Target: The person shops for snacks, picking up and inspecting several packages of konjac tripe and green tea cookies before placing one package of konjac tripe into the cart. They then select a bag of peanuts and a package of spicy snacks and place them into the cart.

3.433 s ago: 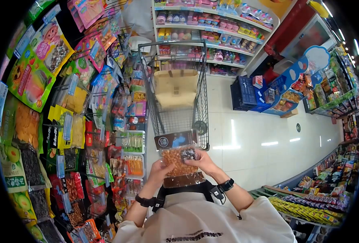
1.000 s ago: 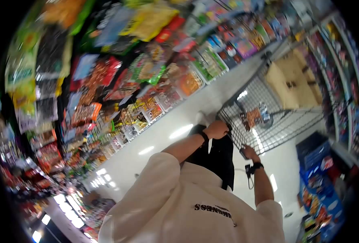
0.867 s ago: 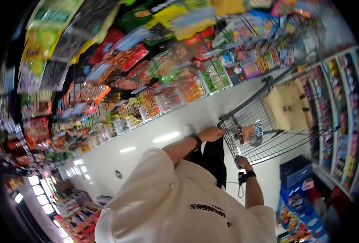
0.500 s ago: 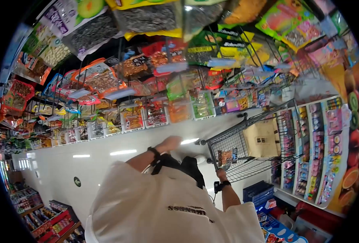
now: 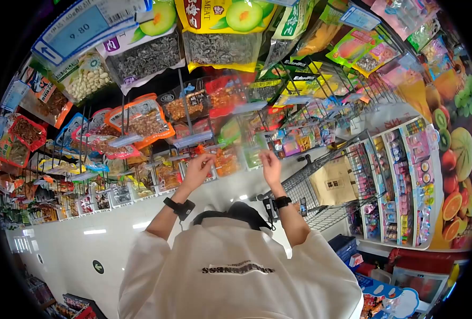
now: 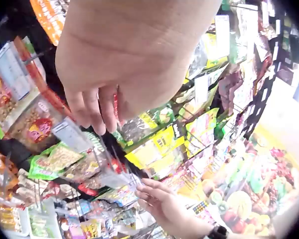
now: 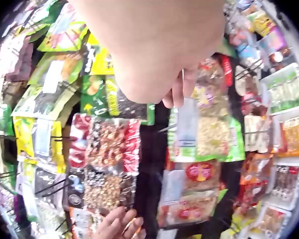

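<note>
Both hands are raised in front of a rack of hanging snack packets. My left hand (image 5: 197, 171), fingers loosely curled, hangs close by orange snack packs (image 5: 226, 161) in the head view. Its drooping fingers (image 6: 108, 107) show in the left wrist view. Nearby, my right hand (image 5: 271, 169) is also loosely bent, close to a green-trimmed pack (image 5: 253, 158). In the right wrist view, a red nut packet (image 7: 105, 144) hangs above a black-labelled nut packet (image 7: 102, 189), with the left hand (image 7: 114, 225) below them. Neither hand shows anything in its grip.
A wire shopping cart (image 5: 321, 217) stands at the right, holding a brown paper bag (image 5: 321, 181) and a snack packet (image 5: 303, 207). Metal hooks and price tags (image 5: 191, 139) jut from the rack. Blue crates (image 5: 342, 247) and white shelves (image 5: 403, 186) lie beyond.
The hands first held a nut packet by the cart; later it lay inside while they gripped the cart's handle. Both have let go and risen to the rack, and the view has turned left.
</note>
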Tool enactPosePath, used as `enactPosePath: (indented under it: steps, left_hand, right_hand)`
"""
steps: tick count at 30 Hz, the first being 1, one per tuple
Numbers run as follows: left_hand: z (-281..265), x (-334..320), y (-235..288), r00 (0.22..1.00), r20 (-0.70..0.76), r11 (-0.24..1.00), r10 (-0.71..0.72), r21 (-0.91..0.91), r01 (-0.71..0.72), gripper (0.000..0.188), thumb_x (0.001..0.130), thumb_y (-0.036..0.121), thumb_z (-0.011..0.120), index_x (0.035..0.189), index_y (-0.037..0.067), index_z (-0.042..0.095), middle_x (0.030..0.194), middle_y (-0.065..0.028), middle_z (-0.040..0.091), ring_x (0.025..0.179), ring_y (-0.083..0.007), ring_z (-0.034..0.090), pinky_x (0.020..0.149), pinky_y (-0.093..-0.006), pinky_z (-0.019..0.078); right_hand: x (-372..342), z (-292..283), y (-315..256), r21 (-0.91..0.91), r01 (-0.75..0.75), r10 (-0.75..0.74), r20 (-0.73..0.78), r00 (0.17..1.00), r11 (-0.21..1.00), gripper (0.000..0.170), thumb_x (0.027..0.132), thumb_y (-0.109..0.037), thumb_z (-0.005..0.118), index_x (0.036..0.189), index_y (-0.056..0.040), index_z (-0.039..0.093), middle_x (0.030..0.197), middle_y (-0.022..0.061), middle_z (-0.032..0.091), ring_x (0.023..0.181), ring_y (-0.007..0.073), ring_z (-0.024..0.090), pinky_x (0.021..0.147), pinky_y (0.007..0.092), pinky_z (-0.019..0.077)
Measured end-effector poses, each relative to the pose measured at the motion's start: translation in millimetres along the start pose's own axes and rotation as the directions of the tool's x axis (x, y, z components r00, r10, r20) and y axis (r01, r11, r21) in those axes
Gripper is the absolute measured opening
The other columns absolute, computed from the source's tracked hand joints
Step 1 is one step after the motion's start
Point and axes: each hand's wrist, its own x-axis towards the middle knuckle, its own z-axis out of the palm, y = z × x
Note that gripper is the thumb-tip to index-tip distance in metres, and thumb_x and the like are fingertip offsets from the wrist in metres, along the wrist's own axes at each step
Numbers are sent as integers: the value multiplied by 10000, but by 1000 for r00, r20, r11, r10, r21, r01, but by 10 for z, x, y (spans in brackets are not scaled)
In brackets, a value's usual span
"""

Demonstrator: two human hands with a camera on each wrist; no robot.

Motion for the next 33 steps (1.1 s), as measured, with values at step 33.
enactPosePath:
  steps: [33]
  left_hand:
    - [149, 1210, 609, 907, -381, 971, 178, -80, -224, 229, 952, 133, 594, 1106, -12, 508, 986, -90, 654, 899, -119, 618, 757, -268, 485]
  right_hand:
    - [1499, 232, -997, 354, 190, -257, 154, 954, 916, 185, 893, -82, 589, 1072, -34, 587, 893, 74, 682, 822, 113, 610, 715, 274, 493]
